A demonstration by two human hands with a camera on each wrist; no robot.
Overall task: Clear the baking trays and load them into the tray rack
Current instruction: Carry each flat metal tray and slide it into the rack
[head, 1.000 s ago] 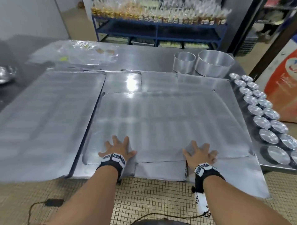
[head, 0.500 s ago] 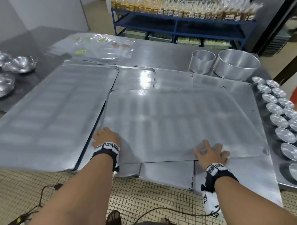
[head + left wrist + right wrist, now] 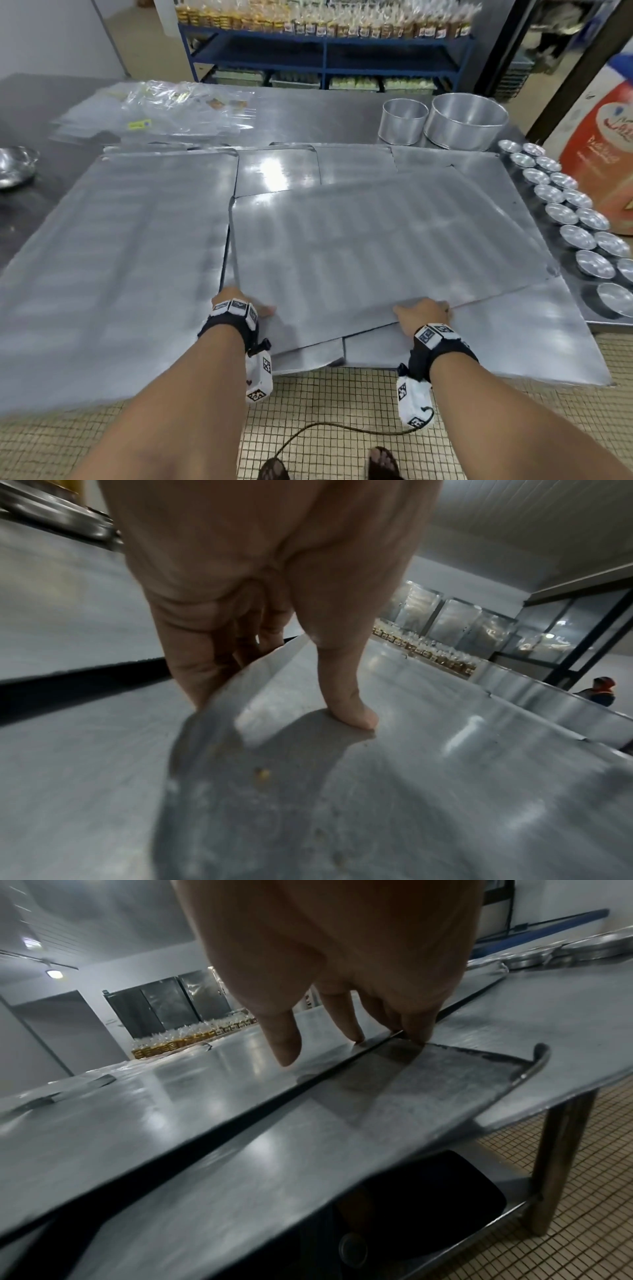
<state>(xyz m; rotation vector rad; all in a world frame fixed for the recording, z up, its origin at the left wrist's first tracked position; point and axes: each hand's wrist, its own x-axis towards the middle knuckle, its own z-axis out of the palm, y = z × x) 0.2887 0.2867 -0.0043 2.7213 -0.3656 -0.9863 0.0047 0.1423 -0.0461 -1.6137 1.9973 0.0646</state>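
A large flat metal baking tray [image 3: 376,246] lies on top of several overlapping trays on the steel table, turned slightly askew. My left hand [image 3: 239,305] holds its near left corner. In the left wrist view the thumb [image 3: 352,712] presses on the tray's top [image 3: 428,791] and the fingers curl under its edge. My right hand [image 3: 423,313] grips the near edge further right. In the right wrist view its fingertips [image 3: 414,1038] sit at the seam between this tray [image 3: 171,1110] and the tray beneath [image 3: 428,1085], with the thumb above the top surface.
Another big tray [image 3: 113,267] covers the table's left side. Two round tins [image 3: 469,120] stand at the back right and rows of small moulds [image 3: 579,222] line the right edge. Plastic bags [image 3: 164,109] lie at the back left, and a cable [image 3: 308,431] trails on the tiled floor.
Both hands went from lying flat on the top tray to gripping its near edge. The tray has turned, its near left corner drawn closer to me.
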